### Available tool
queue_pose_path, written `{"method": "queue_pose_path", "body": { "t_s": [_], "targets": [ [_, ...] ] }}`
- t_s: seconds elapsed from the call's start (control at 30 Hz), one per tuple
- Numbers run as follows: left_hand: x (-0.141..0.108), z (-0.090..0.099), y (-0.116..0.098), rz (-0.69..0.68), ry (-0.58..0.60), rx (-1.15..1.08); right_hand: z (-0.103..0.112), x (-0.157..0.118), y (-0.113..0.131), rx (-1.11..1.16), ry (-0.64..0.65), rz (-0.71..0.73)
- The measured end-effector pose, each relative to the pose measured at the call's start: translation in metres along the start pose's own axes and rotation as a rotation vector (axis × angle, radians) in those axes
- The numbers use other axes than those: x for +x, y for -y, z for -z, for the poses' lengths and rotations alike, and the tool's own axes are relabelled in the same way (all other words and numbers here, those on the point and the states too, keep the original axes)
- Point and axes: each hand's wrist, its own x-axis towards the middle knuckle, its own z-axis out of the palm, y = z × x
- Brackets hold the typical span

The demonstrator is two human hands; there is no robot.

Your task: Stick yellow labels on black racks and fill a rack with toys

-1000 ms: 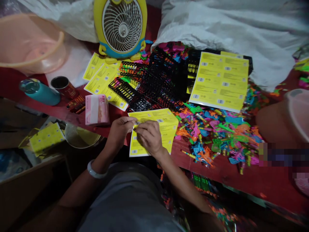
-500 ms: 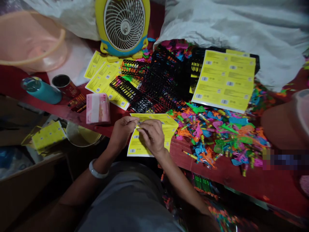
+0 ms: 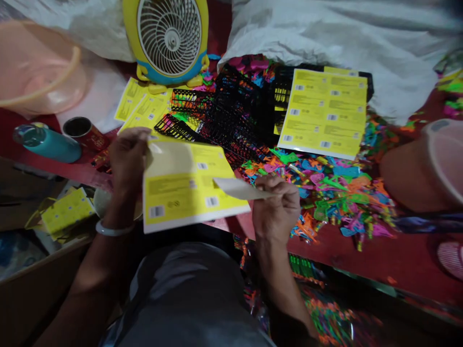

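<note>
My left hand (image 3: 128,156) grips the upper left edge of a yellow label sheet (image 3: 181,190), which is raised above the table and tilted. A pale area without yellow print shows at the sheet's upper left. My right hand (image 3: 277,207) is closed on a curled pale strip (image 3: 240,189) that overlaps the sheet's right side. Whether the strip is still joined to the sheet I cannot tell. Behind the sheet lie black plastic grids (image 3: 231,115). Small colourful plastic pieces (image 3: 336,188) are heaped beyond my right hand.
A fan (image 3: 171,41) stands at the back. On the left are a pink tub (image 3: 47,72), a blue bottle (image 3: 54,143) and a dark red cup (image 3: 85,132). Another stack of yellow sheets (image 3: 325,113) lies back right, near a tub (image 3: 423,164) and white sacks (image 3: 325,33).
My hands have moved apart, left hand leftward and right hand rightward. The sheet has come up off the table, and a pale strip now curls from my right hand. The view has shifted slightly.
</note>
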Motion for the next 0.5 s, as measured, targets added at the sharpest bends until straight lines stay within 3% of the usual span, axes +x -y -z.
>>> {"method": "queue_pose_path", "body": {
  "t_s": [0.1,0.2,0.33,0.5],
  "targets": [
    [0.035,0.014,0.002,-0.167,-0.171,0.005,0.009,0.017,-0.008,-0.021,-0.118,-0.127],
    [0.066,0.023,0.015,-0.204,-0.251,-0.06,0.014,0.023,-0.021,-0.097,-0.125,-0.249],
    [0.085,0.032,0.035,-0.147,-0.234,-0.017,0.009,0.009,-0.039,-0.088,0.002,-0.434],
    [0.078,0.035,0.043,-0.058,-0.179,0.148,-0.01,-0.022,-0.057,-0.115,0.089,-0.492]
  ]
}}
